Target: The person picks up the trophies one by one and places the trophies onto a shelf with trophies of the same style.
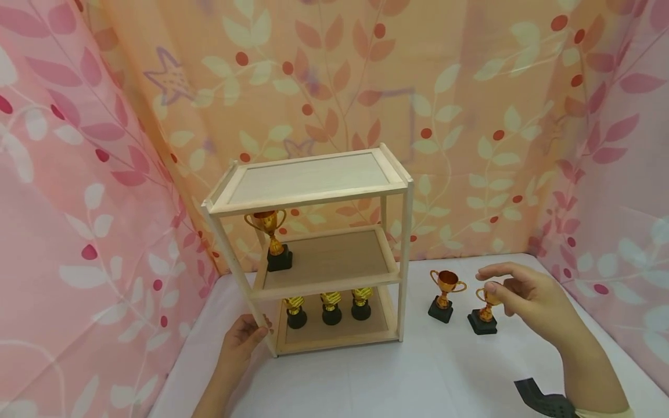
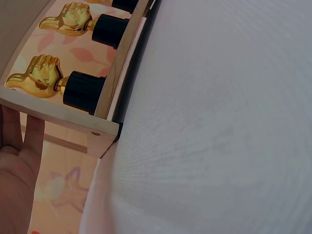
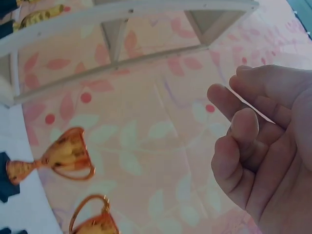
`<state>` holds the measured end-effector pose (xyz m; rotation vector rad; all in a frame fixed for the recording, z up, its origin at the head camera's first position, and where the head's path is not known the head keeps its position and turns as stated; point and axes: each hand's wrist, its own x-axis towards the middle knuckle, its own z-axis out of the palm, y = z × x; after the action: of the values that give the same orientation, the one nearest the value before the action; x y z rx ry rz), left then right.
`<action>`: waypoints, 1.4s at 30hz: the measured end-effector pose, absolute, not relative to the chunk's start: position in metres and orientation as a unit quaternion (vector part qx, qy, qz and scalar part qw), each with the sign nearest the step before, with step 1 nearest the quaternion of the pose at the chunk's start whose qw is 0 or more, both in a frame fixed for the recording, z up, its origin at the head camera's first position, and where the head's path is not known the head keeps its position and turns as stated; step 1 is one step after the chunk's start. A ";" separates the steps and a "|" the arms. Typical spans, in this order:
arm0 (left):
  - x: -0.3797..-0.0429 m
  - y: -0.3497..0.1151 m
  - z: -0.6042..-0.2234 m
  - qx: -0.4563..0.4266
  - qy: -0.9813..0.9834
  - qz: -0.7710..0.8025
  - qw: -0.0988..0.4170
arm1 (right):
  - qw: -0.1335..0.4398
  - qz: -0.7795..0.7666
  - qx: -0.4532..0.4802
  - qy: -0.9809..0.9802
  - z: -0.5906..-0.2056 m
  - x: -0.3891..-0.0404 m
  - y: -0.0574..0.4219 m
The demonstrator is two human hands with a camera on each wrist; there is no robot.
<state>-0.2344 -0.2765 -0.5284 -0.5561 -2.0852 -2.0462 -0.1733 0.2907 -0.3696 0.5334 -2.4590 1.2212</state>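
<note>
My left hand (image 1: pixel 237 345) grips the front left post of a pale wooden three-tier shelf (image 1: pixel 326 284) near its foot. In the left wrist view, gold thumbs-up trophies (image 2: pixel 46 75) on black round bases stand on the bottom tier beside those fingers (image 2: pixel 33 134). My right hand (image 1: pixel 538 302) hovers over a small gold cup trophy (image 1: pixel 483 322), partly covering it in the head view. Its fingers are loosely bent and hold nothing; the right wrist view shows them apart from the cups. Another gold cup trophy (image 1: pixel 443 293) stands just to the left on a black square base.
A larger gold cup trophy (image 1: pixel 275 244) stands at the left of the middle tier. The top tier (image 1: pixel 313 179) is a flat panel with raised side rails. A white cloth (image 1: pixel 392 383) covers the table, and patterned curtains (image 1: pixel 470 116) enclose it at back and sides.
</note>
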 end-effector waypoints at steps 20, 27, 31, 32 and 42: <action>-0.233 -0.274 -0.529 -0.175 -0.704 -0.683 0.084 | 0.180 0.397 0.017 -0.900 -0.409 -0.184 0.370; -0.234 -0.274 -0.528 -0.178 -0.700 -0.686 0.086 | 0.154 0.409 0.008 -0.900 -0.419 -0.187 0.384; -0.233 -0.274 -0.526 -0.179 -0.695 -0.690 0.088 | 0.120 0.403 0.015 -0.907 -0.427 -0.190 0.393; -0.233 -0.274 -0.526 -0.180 -0.695 -0.691 0.087 | 0.111 0.400 0.015 -0.910 -0.429 -0.190 0.396; -0.234 -0.275 -0.527 -0.177 -0.697 -0.690 0.084 | 0.075 0.405 0.019 -0.911 -0.456 -0.197 0.415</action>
<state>-0.2340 -0.2749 -0.5274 -0.5268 -2.0788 -2.0587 -0.1966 0.4148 -0.4562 0.0582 -2.7334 1.2164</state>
